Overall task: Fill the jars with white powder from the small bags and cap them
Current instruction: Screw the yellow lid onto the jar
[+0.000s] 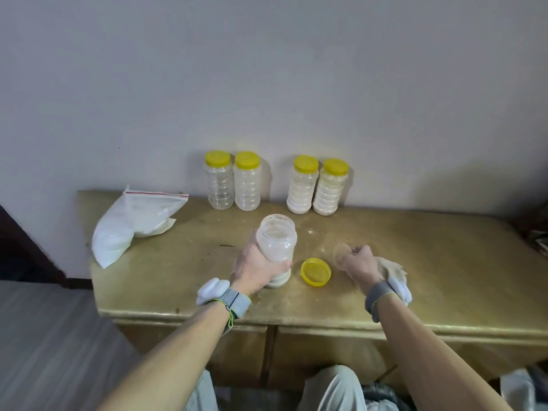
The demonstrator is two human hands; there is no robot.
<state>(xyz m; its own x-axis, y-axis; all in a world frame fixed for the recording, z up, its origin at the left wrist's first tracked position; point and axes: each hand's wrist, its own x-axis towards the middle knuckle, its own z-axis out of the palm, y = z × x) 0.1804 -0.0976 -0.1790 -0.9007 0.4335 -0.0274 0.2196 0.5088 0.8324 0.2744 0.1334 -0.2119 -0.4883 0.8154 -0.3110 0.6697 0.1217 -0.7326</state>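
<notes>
**Fig. 1.** Open jar [277,247], seen from the head camera. It is shown near the middle of the tabletop [430,262], tilted, with a shallow layer of white powder at its base.

The lower body of the jar is gripped by the left hand [255,268], whose fingers [284,264] are wrapped closely round it. Just right of the jar a yellow lid [316,272] lies upside down. Further right, a clear plastic piece [341,255] is pinched in the curled fingers of the right hand [360,264]; whether it is an emptied bag cannot be told.

Behind the jar four capped jars [302,188] are ranged against the wall. Well to its left lies a large powder bag [133,223].

The jar is judged light and thin-walled, likely to yield if squeezed and to be slippery where dusted. The ribbed lower body is therefore the better hold, leaving the mouth clear. The lid is best taken by its rim.
</notes>
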